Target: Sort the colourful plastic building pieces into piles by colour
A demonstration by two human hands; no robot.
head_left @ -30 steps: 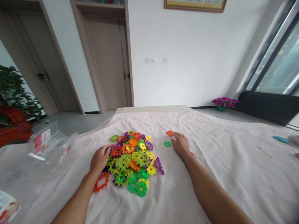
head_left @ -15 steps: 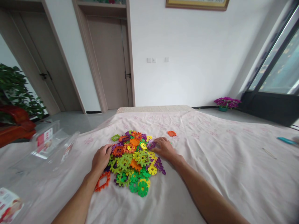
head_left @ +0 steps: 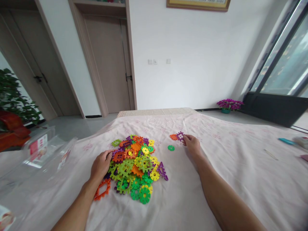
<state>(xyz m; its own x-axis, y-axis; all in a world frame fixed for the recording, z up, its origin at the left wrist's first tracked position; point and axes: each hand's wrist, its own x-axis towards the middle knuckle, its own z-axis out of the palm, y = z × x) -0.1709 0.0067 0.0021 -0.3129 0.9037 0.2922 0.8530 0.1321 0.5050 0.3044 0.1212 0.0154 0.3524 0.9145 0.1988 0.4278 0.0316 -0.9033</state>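
Observation:
A heap of plastic interlocking building pieces [head_left: 125, 168] in orange, green, yellow and purple lies on the cloth. At the heap's left edge rests my left hand [head_left: 101, 163], fingers bent and together beside a purple piece; whatever its fingertips may hold is hidden. My right hand [head_left: 192, 145] pinches a purple square building piece [head_left: 180, 136] to the right of the heap. That piece overlaps an orange building piece [head_left: 173, 137] in view. Nearer me, a green round building piece [head_left: 171, 148] lies apart from the heap. An orange frame-shaped piece [head_left: 103, 190] lies by my left wrist.
Clear plastic packaging [head_left: 45, 157] lies on the left of the pale patterned cloth [head_left: 231, 179]. Toward the right are a thin stick [head_left: 271, 154] and a blue object [head_left: 286, 141]. A potted purple flower [head_left: 229, 104] stands on the floor beyond.
My right hand has moved right, away from the heap, carrying the purple square piece to beside the orange one. The green round piece now shows fully. My left hand stays at the heap.

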